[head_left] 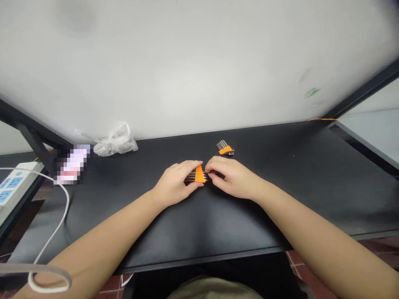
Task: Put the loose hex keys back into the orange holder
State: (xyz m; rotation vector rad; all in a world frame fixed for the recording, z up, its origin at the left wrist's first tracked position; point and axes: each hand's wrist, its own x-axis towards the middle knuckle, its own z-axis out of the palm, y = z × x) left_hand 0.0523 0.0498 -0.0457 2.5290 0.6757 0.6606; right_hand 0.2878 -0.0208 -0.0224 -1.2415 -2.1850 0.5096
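Note:
A hex key set [200, 174], an orange wedge-shaped holder with several dark metal keys through it, lies low over the black table. My left hand [176, 182] is closed around it, thumb below and fingers above the orange holder. At the holder's right side, my right hand [232, 176] has its thumb and index finger pinched at the end of a key. Those fingertips partly hide the key ends. Farther back lies a second hex key set [225, 148] with a similar orange holder, its keys fanned toward the wall, touched by neither hand.
A clear plastic bag [116, 141] rests against the wall at the back left. Beside it is a pixelated flat item [72, 164]. A white power strip [15, 187] stands at the far left, and a white cable [67, 199] loops over the left table edge.

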